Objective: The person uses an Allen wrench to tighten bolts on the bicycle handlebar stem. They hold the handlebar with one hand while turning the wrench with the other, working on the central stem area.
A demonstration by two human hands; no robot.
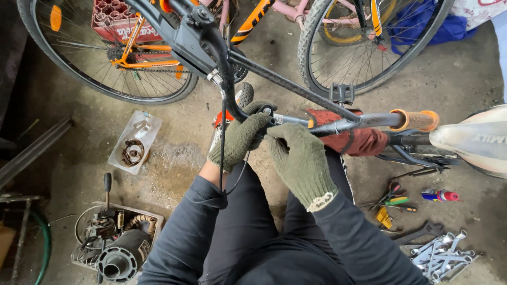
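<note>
From the head view, your left hand (238, 138) in its green knit glove is closed around the bare left end of the handlebar (338, 125), right where the black cable (222, 138) drops past your wrist. Your right hand (299, 158) is closed over the bar just beside it; what its fingertips pinch is hidden, so you cannot tell whether a small part or tool sits under them. The bar runs across to the orange grip (415, 120) near the pale saddle (472, 141), with a red rag (355, 140) bunched beneath it. The risk, as it looks: the loose cable could snag your left sleeve, and knit gloves may slip on smooth tube if you twist hard. The spanners (439, 254), pliers (395, 201) and spray can (439, 196) lie on the floor (174, 174) by your right knee, easy to kick.
</note>
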